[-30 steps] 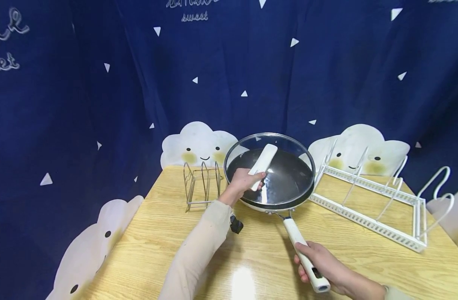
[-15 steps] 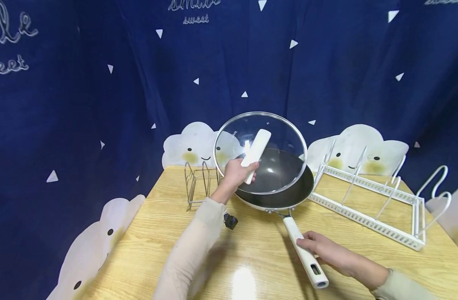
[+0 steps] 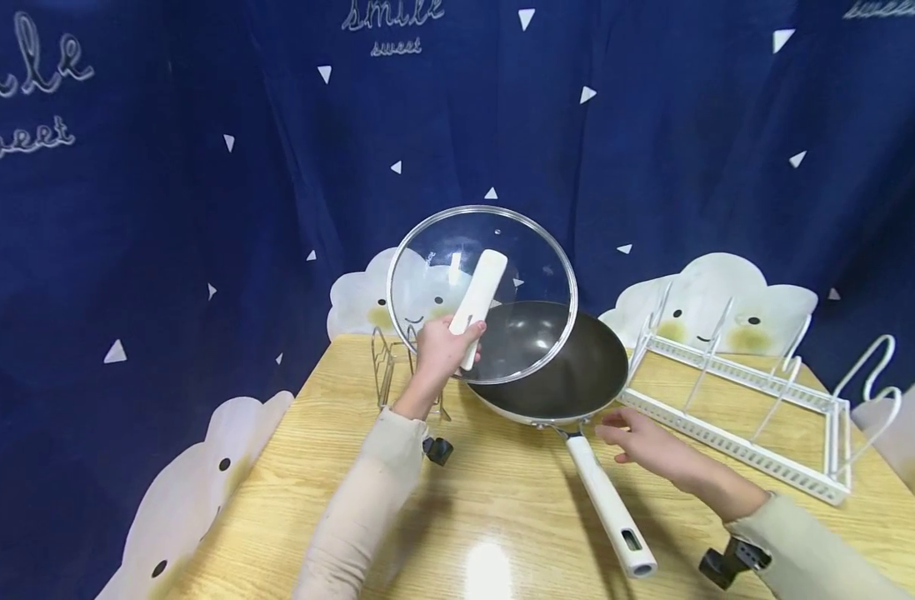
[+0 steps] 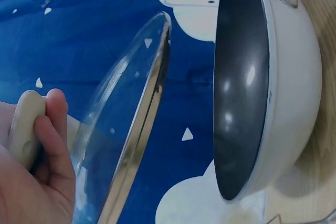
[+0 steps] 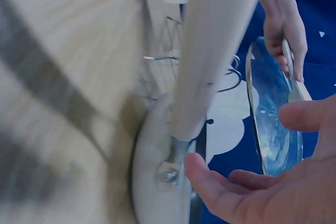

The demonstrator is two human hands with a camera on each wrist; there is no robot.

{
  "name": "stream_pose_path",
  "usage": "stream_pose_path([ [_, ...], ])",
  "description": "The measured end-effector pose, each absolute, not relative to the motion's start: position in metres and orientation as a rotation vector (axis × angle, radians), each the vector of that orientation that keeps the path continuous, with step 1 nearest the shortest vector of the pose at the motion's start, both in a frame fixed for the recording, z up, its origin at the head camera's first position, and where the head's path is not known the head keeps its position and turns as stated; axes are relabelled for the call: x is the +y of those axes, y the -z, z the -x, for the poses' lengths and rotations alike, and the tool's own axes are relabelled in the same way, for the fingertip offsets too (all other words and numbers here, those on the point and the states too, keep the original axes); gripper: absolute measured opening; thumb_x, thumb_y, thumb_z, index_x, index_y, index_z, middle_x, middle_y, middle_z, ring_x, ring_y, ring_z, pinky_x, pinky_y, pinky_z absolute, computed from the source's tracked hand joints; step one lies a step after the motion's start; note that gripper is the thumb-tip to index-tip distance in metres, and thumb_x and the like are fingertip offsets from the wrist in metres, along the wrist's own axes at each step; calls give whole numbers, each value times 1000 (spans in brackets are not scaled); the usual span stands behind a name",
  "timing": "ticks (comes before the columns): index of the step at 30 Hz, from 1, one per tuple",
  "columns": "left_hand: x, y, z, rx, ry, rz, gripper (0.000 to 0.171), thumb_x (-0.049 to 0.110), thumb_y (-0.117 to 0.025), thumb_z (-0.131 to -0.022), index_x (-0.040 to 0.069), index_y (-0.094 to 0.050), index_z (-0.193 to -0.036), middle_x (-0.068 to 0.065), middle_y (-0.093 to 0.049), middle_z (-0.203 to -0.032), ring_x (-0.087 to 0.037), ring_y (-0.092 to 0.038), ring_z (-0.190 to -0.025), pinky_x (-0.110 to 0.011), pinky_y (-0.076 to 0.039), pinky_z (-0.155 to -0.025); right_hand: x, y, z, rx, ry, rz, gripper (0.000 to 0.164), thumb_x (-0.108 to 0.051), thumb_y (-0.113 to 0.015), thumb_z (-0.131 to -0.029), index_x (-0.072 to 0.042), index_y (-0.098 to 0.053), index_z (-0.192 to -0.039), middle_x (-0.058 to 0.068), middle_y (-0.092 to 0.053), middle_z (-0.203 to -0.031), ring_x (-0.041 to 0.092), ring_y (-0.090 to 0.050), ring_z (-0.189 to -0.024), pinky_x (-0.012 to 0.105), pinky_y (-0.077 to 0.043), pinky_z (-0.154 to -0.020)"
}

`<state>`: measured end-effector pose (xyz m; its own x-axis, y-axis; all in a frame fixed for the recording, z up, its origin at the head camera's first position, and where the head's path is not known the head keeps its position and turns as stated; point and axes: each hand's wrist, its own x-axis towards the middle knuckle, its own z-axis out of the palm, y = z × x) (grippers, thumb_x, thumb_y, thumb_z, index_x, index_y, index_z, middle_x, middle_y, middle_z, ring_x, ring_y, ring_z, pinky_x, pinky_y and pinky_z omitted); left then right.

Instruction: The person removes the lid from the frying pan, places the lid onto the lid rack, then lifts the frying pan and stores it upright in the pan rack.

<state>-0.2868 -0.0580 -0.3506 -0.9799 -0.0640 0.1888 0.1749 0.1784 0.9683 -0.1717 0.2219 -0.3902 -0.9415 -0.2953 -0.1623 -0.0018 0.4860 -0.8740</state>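
Observation:
My left hand grips the white handle of a glass lid. The lid is tilted and lifted off the frying pan, overlapping its left part in the head view; the left wrist view shows a gap between lid rim and pan wall. On the table sits the pan, dark inside and cream outside, its long handle pointing toward me. Beside the pan's near right side, my right hand is off the handle, fingers loosely bent around nothing. In the right wrist view its fingers are apart.
Behind the lid, at the left, stands a small wire rack, partly hidden by my left hand. A larger white rack with upright dividers takes up the table's right side. A blue curtain hangs behind the wooden table.
My left hand has raised the glass lid off the pan and carried it leftward. My right hand has let go of the pan handle and moved forward toward the pan's rim.

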Motion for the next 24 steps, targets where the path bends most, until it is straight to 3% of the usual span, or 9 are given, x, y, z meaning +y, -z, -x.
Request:
stream_pose_path([
  [7,-78,348,283,-2197,1724,106,32,23,-75,-81,-5,-67,-95,-15,-66,-66,-23,-64,-47,-30,-52,-43,207,376,194,2498,1477,284,56,-21,-50,-98,18,-28,-131,34,-46,-124,36,-59,-99,37,-53,-75],
  [11,-91,347,278,-2197,1638,70,33,24,-75,-81,-5,-67,-96,-16,-67,-69,-18,-64,-46,-29,-52,-43,198,369,207,2442,1527,305,56,-20,-49,-98,18,-26,-132,34,-47,-122,30,-64,-87,40,-53,-73],
  [18,-109,343,269,-2215,1332,33,30,29,-76,-79,1,-69,-86,-10,-67,-64,-18,-62,-48,-27,-45,-42,176,361,225,2386,1543,279,54,-20,-50,-97,16,-29,-131,25,-60,-100,24,-66,-76,34,-55,-66],
  [24,-115,337,263,-2177,1326,17,29,27,-76,-80,0,-67,-85,-11,-67,-67,-19,-64,-49,-30,-49,-42,155,354,236,2351,1469,278,53,-20,-49,-97,17,-29,-130,31,-52,-114,26,-66,-78,33,-55,-68],
])
